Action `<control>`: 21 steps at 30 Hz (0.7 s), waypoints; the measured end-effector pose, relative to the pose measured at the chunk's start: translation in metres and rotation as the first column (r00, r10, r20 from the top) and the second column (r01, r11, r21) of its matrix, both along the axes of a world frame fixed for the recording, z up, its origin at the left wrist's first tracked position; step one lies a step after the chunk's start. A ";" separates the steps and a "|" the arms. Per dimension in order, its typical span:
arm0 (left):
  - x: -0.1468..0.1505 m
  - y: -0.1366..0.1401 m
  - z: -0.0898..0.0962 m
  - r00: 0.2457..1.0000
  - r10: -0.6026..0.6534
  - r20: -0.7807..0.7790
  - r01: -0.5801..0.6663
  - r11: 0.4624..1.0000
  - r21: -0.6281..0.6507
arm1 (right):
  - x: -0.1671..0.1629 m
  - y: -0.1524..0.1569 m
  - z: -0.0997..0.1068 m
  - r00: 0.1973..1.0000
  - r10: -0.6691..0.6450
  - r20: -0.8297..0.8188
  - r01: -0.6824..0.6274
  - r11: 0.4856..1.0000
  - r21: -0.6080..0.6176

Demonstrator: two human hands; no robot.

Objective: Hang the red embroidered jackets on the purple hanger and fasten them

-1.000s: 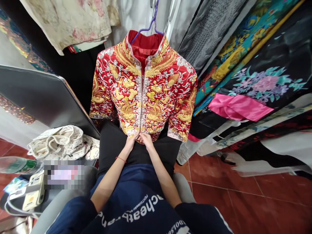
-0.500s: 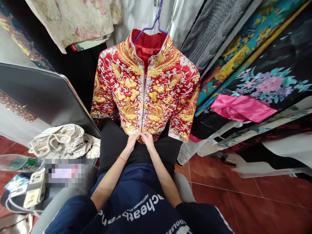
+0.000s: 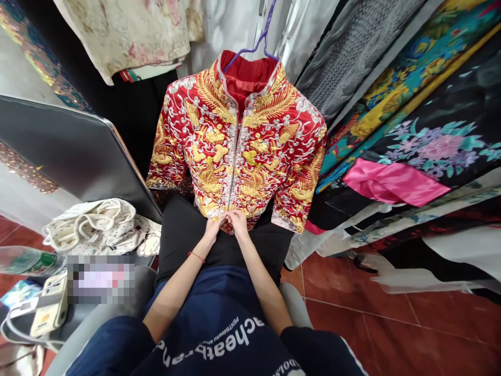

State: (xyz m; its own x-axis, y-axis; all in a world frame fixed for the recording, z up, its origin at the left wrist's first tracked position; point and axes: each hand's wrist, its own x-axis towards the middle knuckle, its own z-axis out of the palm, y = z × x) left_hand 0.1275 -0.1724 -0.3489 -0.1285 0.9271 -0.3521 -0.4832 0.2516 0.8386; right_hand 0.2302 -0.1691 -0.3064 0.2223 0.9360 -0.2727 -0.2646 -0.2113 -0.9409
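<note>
A red jacket (image 3: 235, 141) with gold and silver embroidery hangs in front of me on a purple hanger (image 3: 266, 36). Its front edges meet along the middle, and its lower hem lies over my lap. At the hem's centre, my left hand (image 3: 214, 225) pinches the left front edge. Right beside it, fingers touching or nearly so, my right hand (image 3: 237, 220) pinches the other front edge. Whatever small part lies between the fingertips is hidden. A red cord circles my left wrist.
To the left stand a dark mirror-like panel (image 3: 70, 151), a crumpled dotted cloth (image 3: 96, 224), a plastic bottle (image 3: 29, 261) and a power strip (image 3: 50, 305) with cables. Garments hang on the right, among them a black one with a pink bow (image 3: 395, 181). A flowered garment (image 3: 136, 36) hangs at upper left.
The view has shifted slightly, so the jacket's upper part appears a little further right and lower. Both hands stay pinched at the hem in nearly the same place.
</note>
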 end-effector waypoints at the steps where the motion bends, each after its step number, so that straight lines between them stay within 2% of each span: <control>1: 0.000 0.001 0.001 1.000 -0.004 0.000 0.004 1.000 0.006 | 0.000 0.002 0.001 1.000 0.001 -0.002 -0.001 1.000 0.001; 8: -0.001 0.001 0.003 0.999 -0.028 -0.026 0.029 0.999 0.023 | -0.001 0.007 0.018 1.000 -0.004 -0.022 0.005 1.000 0.029; 13: 0.003 -0.004 0.006 0.996 -0.030 -0.085 0.033 0.999 0.038 | 0.003 0.021 0.064 0.999 -0.015 -0.030 0.019 0.987 0.158; 17: 0.002 -0.006 0.014 0.978 -0.036 -0.207 0.036 0.999 -0.002 | 0.004 0.032 0.102 1.000 0.006 -0.014 -0.002 0.959 0.282; 19: -0.003 -0.006 0.021 0.954 -0.081 -0.288 0.070 0.996 -0.048 | 0.005 0.033 0.111 1.000 0.019 0.007 -0.020 0.951 0.308; 21: -0.010 -0.005 0.031 0.914 -0.188 -0.359 0.158 0.981 -0.113 | 0.007 0.034 0.112 0.999 0.026 0.033 -0.035 0.949 0.312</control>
